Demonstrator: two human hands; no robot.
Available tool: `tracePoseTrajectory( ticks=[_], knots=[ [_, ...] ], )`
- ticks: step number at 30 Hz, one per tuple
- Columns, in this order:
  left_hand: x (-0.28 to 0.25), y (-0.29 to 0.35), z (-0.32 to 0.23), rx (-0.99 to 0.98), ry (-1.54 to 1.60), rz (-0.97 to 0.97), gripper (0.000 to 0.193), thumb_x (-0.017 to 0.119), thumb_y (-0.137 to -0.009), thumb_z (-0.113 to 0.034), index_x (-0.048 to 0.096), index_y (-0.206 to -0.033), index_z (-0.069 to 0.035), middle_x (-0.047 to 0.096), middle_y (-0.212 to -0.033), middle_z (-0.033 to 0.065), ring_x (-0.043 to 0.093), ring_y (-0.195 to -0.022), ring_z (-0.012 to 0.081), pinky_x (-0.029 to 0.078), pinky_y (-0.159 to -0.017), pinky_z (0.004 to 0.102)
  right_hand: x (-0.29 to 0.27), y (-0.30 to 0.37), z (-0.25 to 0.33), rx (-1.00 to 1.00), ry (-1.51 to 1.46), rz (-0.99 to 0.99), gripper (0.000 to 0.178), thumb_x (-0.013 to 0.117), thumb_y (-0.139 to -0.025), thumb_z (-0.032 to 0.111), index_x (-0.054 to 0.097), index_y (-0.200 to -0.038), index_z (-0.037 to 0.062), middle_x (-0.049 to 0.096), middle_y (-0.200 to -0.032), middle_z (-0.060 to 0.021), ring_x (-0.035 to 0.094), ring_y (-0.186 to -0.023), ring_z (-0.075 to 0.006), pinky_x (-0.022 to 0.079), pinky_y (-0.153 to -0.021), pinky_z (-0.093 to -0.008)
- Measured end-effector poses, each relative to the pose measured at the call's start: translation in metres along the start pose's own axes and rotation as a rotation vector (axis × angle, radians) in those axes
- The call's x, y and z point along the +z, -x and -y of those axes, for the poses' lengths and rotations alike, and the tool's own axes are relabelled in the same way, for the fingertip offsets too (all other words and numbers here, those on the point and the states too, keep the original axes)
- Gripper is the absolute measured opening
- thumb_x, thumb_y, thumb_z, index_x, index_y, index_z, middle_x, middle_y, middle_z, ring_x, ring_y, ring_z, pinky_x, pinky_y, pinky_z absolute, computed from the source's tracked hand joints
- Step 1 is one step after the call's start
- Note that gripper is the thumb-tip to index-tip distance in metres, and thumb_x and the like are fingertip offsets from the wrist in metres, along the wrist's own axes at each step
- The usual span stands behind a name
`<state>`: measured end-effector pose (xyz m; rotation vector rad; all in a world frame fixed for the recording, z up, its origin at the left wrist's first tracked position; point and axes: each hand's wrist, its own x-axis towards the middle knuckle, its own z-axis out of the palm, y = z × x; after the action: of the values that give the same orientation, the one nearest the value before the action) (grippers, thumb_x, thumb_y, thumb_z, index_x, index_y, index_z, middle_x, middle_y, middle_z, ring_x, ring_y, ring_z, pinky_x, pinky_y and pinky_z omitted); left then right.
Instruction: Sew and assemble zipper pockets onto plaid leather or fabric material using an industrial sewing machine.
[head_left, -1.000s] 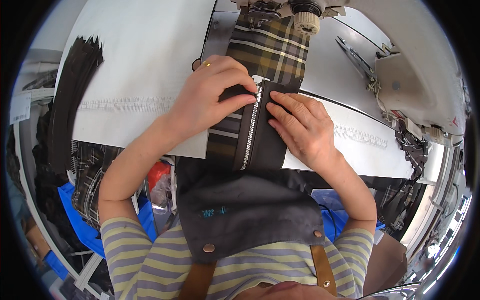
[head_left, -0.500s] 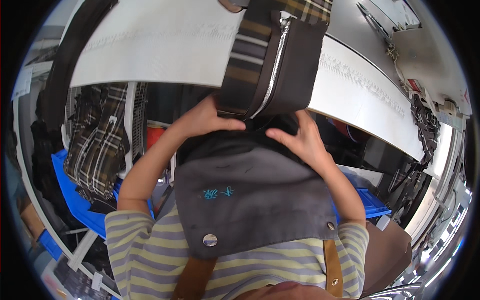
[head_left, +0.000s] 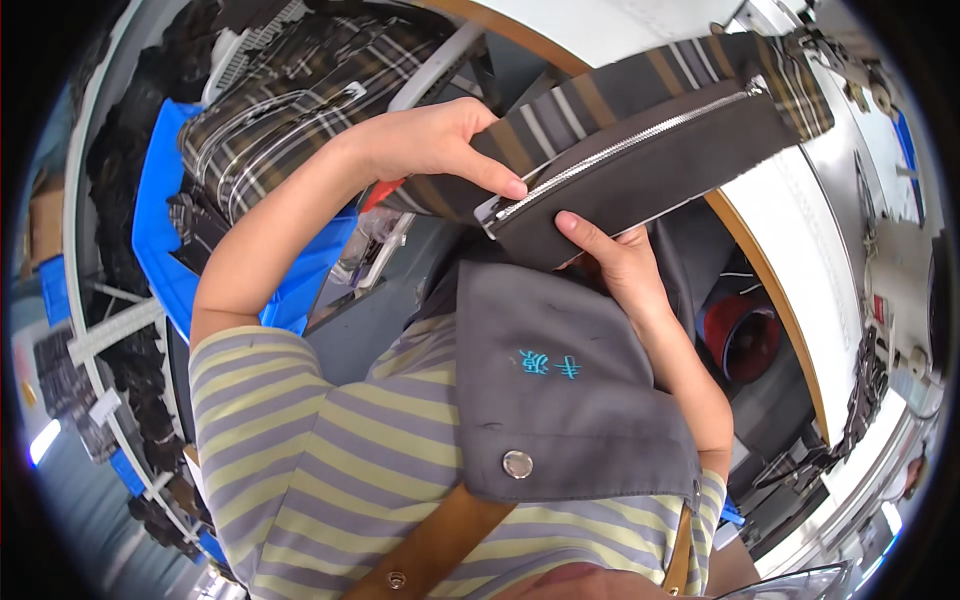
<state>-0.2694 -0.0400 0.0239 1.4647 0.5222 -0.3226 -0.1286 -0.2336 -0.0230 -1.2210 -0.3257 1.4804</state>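
A long fabric panel (head_left: 640, 165) of dark brown cloth and plaid stripes, with a silver zipper (head_left: 630, 140) along it, slants up to the right in front of me. My left hand (head_left: 440, 145) grips its near left end, the thumb lying by the zipper end and the fingers hidden behind the cloth. Lower down, my right hand (head_left: 615, 255) pinches the brown edge, thumb on top and fingers underneath. The panel's far end lies over the white worktable.
Plaid fabric pieces (head_left: 290, 120) are heaped in a blue bin (head_left: 165, 230) at the left. The white worktable (head_left: 790, 230) with a wooden edge stands ahead and to the right. Beneath it is a red round container (head_left: 740, 335). Dark strips (head_left: 865, 385) hang at the right.
The panel has swung from nearly upright to slanting right, carried by both hands. My body has turned left, bringing the bin of plaid pieces closer into view.
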Motion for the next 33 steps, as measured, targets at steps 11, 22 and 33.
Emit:
tracePoseTrajectory(
  ticks=[11,22,33],
  knots=[
    [0.0,0.004,0.019,0.043,0.073,-0.009,0.026,0.077,-0.074,-0.019,0.069,-0.091,-0.001,0.069,-0.083,0.0011,0.06,-0.075,0.0049,0.046,-0.069,0.0198,0.002,-0.002,-0.005,-0.009,0.037,-0.026,0.033,0.071,-0.081,0.004,0.059,-0.112,0.0043,0.067,-0.099,-0.0059,0.065,-0.082,-0.0139,0.054,-0.063,-0.0263],
    [-0.003,0.0,0.021,0.003,0.103,0.033,0.027,0.075,-0.072,-0.008,0.068,-0.095,0.003,0.069,-0.086,0.0043,0.061,-0.075,0.0076,0.049,-0.071,0.0218,0.003,-0.004,-0.006,-0.092,0.053,0.023,0.022,0.076,-0.077,0.008,0.067,-0.098,0.0049,0.068,-0.087,-0.0022,0.062,-0.074,-0.0083,0.049,-0.059,-0.022],
    [-0.006,-0.048,0.055,0.245,-0.387,-0.05,0.025,0.074,-0.074,-0.013,0.067,-0.094,0.0,0.068,-0.082,0.014,0.063,-0.075,0.0159,0.049,-0.066,0.0323,-0.024,-0.025,-0.023,-0.472,0.385,-0.021,0.025,0.07,-0.079,-0.003,0.064,-0.104,-0.0009,0.068,-0.097,-0.0056,0.061,-0.092,-0.0147,0.049,-0.081,-0.0289]
  ],
)
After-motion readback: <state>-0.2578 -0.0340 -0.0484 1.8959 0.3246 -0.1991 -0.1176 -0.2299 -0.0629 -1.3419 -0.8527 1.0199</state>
